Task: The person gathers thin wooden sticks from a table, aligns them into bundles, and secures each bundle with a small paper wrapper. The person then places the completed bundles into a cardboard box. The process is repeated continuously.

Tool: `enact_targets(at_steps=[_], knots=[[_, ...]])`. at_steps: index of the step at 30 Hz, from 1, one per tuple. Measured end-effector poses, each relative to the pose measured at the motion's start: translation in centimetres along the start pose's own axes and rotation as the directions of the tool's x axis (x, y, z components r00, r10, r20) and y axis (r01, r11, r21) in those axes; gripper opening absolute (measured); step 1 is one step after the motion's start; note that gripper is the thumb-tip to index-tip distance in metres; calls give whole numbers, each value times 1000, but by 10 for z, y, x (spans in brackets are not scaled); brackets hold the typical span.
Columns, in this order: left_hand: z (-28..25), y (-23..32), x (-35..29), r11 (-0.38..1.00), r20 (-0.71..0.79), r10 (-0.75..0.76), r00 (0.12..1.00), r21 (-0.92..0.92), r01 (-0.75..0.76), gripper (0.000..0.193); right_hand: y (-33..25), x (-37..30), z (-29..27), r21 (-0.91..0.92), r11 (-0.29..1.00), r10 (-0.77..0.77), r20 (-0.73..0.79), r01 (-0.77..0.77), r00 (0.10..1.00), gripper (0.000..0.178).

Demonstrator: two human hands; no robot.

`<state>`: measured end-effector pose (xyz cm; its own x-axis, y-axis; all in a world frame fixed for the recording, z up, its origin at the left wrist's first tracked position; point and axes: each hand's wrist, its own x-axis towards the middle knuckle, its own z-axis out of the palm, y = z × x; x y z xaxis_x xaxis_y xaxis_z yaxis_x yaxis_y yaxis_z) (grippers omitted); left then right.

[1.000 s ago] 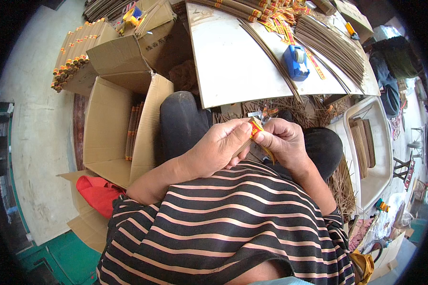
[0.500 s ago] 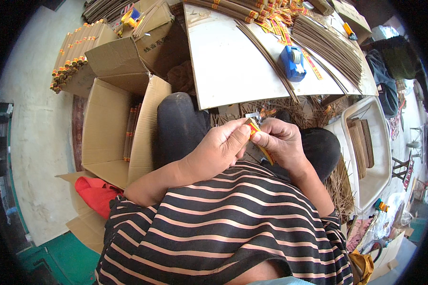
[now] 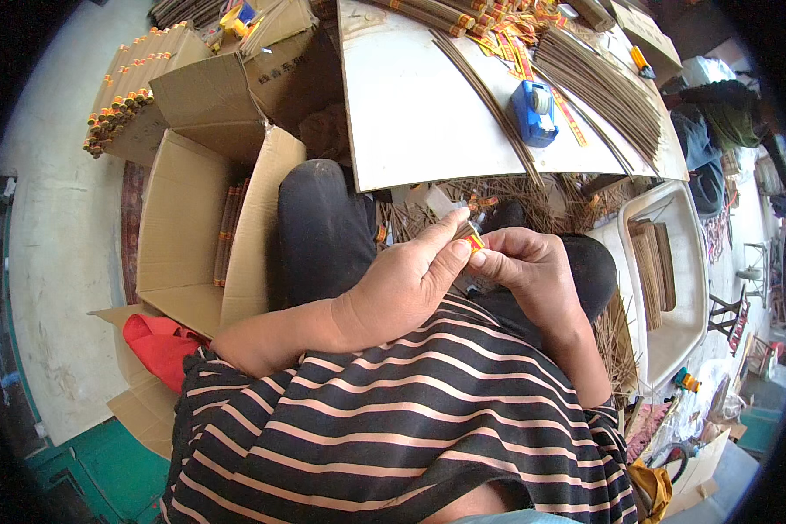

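My left hand is wrapped round a short-looking bundle of brown incense sticks, seen nearly end-on above my lap. A red and yellow paper label lies round the bundle near its end. Thumb and fingers of my right hand pinch at that label's edge. Most of the bundle is hidden by my left hand. On the white table ahead stands a blue tape dispenser, with red and yellow label strips beside it and loose incense sticks fanned out to its right.
An open cardboard box at my left holds labelled bundles. More bundles are stacked beyond it. A white tub with brown sticks stands at right. Loose sticks litter the floor under the table; a red cloth lies by the box.
The label's loose tail that hung below my right hand no longer shows; the label now sits closer round the bundle. My left fingers have stretched further along the bundle. The view has shifted slightly.
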<state>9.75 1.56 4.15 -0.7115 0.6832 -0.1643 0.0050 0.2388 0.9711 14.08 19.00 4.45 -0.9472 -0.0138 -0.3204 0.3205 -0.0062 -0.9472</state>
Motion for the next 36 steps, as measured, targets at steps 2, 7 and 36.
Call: enact_targets(at_steps=[2, 7, 36], knots=[[1, -2, 0, 1000, 6, 24, 1000, 0, -24, 48, 5, -1, -1, 32, 999, 20, 19, -20, 1000, 25], [-2, -1, 1, 999, 77, 3, 997, -50, 0, 50, 14, -3, -1, 81, 996, -31, 62, 26, 998, 28], [-10, -8, 5, 906, 299, 64, 952, -418, 71, 81, 15, 9, -11, 204, 956, -267, 299, 212, 916, 21]])
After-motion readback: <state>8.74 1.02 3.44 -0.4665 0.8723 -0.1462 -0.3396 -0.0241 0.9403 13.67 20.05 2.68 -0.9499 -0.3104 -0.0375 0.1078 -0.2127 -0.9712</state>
